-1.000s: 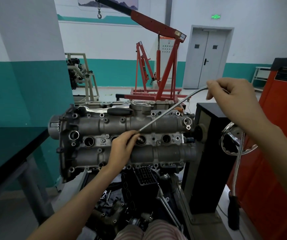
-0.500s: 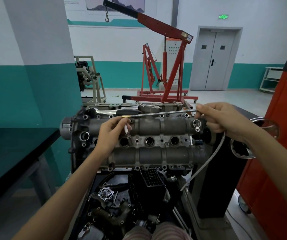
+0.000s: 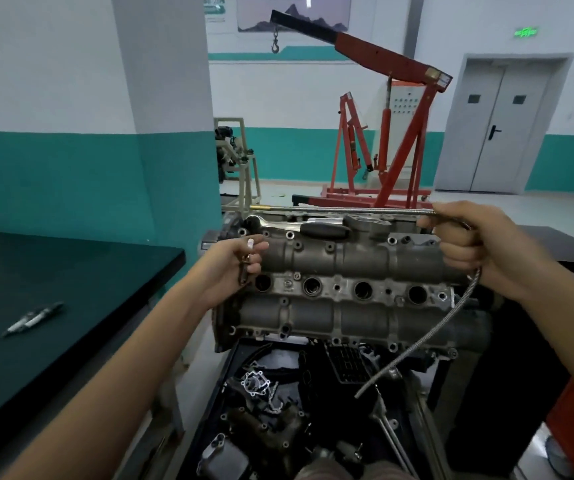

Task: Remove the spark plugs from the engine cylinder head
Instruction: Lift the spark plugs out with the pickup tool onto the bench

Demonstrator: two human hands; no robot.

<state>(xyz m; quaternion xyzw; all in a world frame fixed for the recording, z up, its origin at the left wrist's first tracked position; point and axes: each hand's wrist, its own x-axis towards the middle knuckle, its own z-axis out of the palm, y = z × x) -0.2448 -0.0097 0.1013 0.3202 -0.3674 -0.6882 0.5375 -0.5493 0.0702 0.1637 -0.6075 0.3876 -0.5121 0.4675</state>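
Observation:
The grey engine cylinder head (image 3: 347, 258) stands in the middle on a stand, with a row of round plug wells (image 3: 363, 289) across its face. My left hand (image 3: 233, 266) holds a spark plug (image 3: 246, 263) upright, white tip up, just left of the head. My right hand (image 3: 479, 244) grips a flexible metal pickup tool (image 3: 341, 210). Its shaft runs level to the left above the head and ends in a brass tip. The tool's tail (image 3: 427, 336) hangs down past the head's right end.
A ratchet wrench (image 3: 299, 226) lies on top of the head. A dark green table (image 3: 71, 292) at the left bears a marker pen (image 3: 32, 318). Below the head, a tray (image 3: 278, 410) holds loose engine parts. A red engine crane (image 3: 382, 133) stands behind.
The plug came out of a well on the tool's tip and my left hand took it off, moving left. My right hand dropped, and the tool's shaft swung level above the head.

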